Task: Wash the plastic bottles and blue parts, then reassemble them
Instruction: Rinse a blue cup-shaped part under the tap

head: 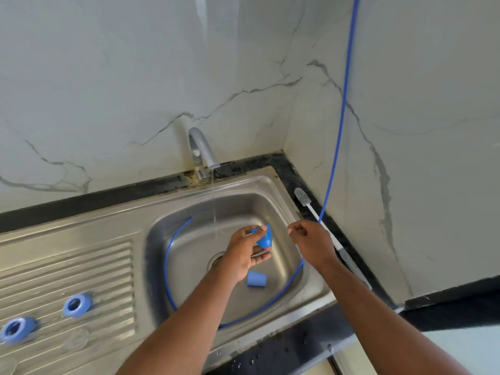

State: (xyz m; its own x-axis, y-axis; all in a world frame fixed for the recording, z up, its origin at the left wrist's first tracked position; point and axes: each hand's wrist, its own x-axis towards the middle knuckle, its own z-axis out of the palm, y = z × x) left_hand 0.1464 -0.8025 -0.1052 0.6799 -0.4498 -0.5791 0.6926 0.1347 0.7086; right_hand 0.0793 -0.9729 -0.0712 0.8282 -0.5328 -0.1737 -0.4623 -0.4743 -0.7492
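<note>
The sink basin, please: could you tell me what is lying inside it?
A blue tube loops round the basin; a blue cap lies on its side. The left hand partly covers the drain.

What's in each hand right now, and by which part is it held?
The left hand pinches the blue cap by its upper end. The right hand has its fingertips pinched together; whether it holds anything cannot be told.
</note>
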